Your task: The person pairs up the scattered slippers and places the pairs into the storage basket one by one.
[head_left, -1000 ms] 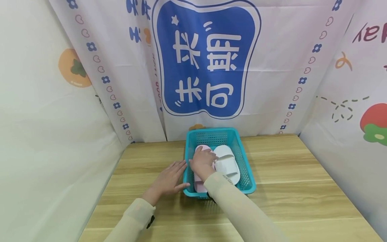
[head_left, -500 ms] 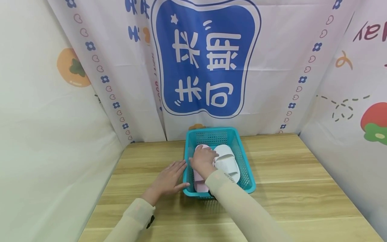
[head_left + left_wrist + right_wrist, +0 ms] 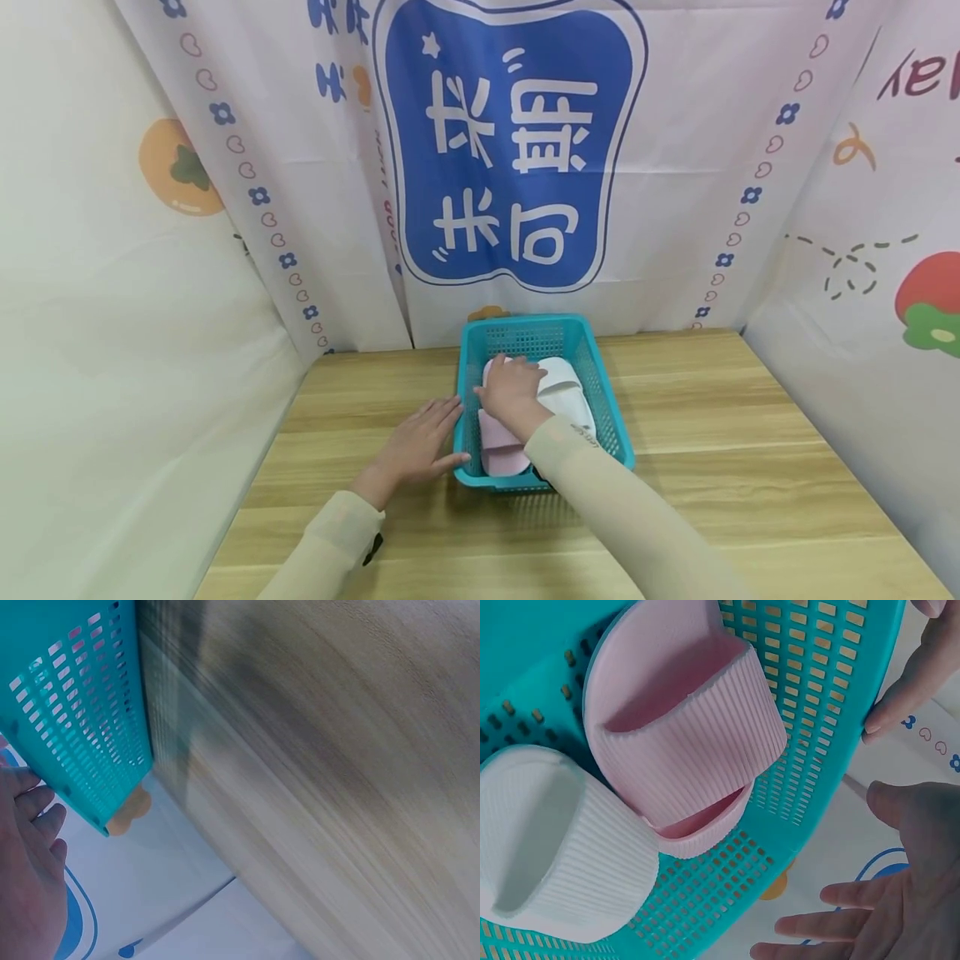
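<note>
A turquoise plastic basket stands on the table and holds a pink slipper on the left and a white slipper on the right. In the right wrist view the pink slipper shows its ribbed strap, with the white slipper beside it. My left hand rests against the basket's left side, fingers straight and thumb at the near corner. Over the basket, above the toe of the pink slipper, my right hand has its fingers extended. In the right wrist view my right hand holds nothing.
The wooden table extends on both sides of the basket. Right behind the basket hangs a white printed cloth with a blue panel. White cloth walls border the table left and right.
My right hand has shifted slightly right, away from the basket's left side, and more of the pink slipper shows. My left hand stays in place.
</note>
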### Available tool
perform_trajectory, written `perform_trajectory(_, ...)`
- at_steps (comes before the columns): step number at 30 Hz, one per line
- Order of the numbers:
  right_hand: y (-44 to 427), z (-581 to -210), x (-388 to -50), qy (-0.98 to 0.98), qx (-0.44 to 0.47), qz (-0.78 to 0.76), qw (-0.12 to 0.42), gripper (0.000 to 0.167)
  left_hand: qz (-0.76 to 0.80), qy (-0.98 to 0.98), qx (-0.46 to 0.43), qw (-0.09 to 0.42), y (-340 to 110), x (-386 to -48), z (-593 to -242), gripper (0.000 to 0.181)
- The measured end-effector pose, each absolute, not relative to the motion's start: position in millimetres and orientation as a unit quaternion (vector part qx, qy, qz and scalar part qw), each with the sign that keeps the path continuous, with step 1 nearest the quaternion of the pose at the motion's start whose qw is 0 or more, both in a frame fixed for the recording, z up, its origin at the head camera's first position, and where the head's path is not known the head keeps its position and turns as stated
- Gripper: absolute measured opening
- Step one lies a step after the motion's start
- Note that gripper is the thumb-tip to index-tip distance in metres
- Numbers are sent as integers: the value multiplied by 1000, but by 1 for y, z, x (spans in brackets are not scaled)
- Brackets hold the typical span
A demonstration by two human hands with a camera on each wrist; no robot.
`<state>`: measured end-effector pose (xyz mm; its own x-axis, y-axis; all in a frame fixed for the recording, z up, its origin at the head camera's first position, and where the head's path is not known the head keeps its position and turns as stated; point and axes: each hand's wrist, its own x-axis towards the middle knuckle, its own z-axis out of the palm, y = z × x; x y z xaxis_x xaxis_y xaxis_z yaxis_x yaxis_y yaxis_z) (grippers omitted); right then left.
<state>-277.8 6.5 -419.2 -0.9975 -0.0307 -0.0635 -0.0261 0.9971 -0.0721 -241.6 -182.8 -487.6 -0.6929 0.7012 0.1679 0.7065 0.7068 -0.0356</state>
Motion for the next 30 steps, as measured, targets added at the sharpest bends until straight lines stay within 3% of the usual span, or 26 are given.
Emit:
perform_trajectory(19, 61, -405, -273, 986, -161, -14, -29, 80, -12, -924, -377, 68, -185, -240, -487, 82)
perform_trajectory(30, 109, -395, -261, 968, -236, -64, -54, 76, -25, -917, -388, 88, -186, -243, -478, 82)
